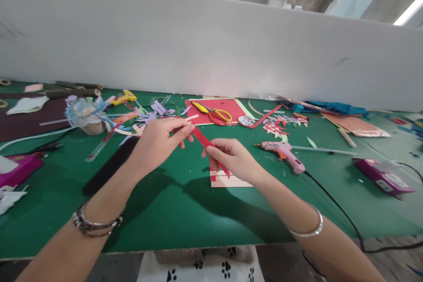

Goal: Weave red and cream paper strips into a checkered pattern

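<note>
My left hand (161, 141) is nearly closed, thumb against fingertips on one end of a red strip (200, 136); my right hand (233, 156) pinches the same strip farther along, fingers curled, a short tail hanging below. The strip slants through the middle of the frame, above the tabletop. To handle it well, I'd say, I should pinch lightly near the edges, draw it straight with even tension, and let neither wrist twist, since something so thin and flat would probably crease or curl.

Beneath my right hand lies a pale, flat sheet (231, 183) with straight lines across it and red at its left side; my hand hides part of it. Right of centre rests a pink glue gun (286, 154), smooth and rounded, with a translucent stick behind it. Above centre, yellow-handled scissors (221, 116) lie on flat red card (236, 106). Red-and-white checked pieces (274, 128) scatter to their right, thin purple scraps (158, 109) to their left, all on the smooth green table (185, 224).
</note>
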A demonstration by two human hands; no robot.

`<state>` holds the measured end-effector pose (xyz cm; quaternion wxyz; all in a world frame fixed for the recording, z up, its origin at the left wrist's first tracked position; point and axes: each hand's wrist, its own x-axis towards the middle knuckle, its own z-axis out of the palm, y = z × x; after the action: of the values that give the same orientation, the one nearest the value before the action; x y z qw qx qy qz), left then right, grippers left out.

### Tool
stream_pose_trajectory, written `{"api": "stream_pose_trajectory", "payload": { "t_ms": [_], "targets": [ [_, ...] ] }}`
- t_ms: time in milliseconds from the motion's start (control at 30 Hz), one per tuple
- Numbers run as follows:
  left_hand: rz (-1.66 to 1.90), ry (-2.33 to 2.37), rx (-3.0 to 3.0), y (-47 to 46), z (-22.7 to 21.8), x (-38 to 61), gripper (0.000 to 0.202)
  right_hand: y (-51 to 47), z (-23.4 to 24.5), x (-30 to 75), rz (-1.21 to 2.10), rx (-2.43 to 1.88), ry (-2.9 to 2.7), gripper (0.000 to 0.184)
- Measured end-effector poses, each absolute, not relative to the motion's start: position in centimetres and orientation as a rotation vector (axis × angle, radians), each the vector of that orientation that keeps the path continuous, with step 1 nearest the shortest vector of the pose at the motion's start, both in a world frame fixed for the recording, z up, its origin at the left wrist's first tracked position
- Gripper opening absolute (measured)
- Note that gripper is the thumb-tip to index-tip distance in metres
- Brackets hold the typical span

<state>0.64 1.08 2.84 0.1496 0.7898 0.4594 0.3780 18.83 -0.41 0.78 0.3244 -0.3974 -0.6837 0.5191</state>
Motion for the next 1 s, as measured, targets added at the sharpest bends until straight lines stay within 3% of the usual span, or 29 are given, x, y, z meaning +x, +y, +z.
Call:
{"api": "stream_pose_trajectory", "payload": {
  "t_ms": [333, 500, 667, 900, 1000],
  "targets": [
    [0.965, 1.299, 2.290, 1.7, 3.7, -0.1, 0.033, -0.4, -0.3, 21.1, 1.655, -0.908, -1.781, 0.040],
    [0.735, 1.156, 2.334, 1.9, 4.0, 0.6, 0.034, -0.1, -0.2, 20.5, 1.725, -0.897, -1.725, 0.029],
    [0.770, 1.175, 2.370, 2.1, 4.1, 0.9, 0.033, 0.0, -0.7, 20.1, 1.719, -0.969, -1.657, 0.022],
    [0.817, 1.256, 2.405, 2.8, 3.5, 0.7, 0.031, 0.3, -1.7, 20.1, 1.778, -0.844, -1.600, 0.046],
    [0.777, 1.244, 2.392, 2.7, 3.4, 0.8, 0.033, 0.2, -1.5, 19.9, 1.760, -0.849, -1.615, 0.040]
  ]
}}
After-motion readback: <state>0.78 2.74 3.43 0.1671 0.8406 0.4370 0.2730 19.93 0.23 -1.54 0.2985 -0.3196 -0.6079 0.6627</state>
